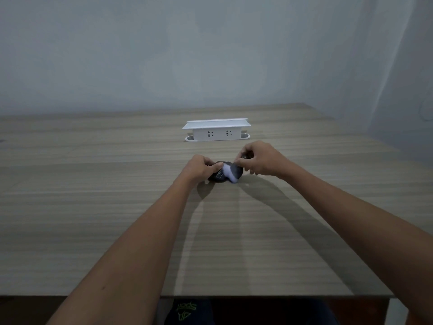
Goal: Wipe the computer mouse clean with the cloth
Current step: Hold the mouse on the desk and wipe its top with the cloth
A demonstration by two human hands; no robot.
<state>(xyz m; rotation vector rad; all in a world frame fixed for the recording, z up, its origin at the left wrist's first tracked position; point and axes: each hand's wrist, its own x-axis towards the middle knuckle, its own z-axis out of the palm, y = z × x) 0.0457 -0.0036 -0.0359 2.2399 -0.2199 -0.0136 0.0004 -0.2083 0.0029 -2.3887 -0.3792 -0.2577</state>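
A dark computer mouse (pixel 216 177) lies on the wooden table (pixel 93 207), a little in front of the middle. My left hand (pixel 199 166) grips its left side, fingers curled over it. A cloth (pixel 230 172), pale with a dark part, drapes over the mouse's right half. My right hand (pixel 257 160) pinches the cloth's far right end, fingers closed on it, just beside the mouse. Part of the mouse is hidden under the cloth and my fingers.
A white socket box (pixel 216 132) with a flat lid stands behind the hands, toward the wall. The table's near edge (pixel 257 296) runs across the bottom; its right edge slants back at the right. Dark clothing shows below the edge.
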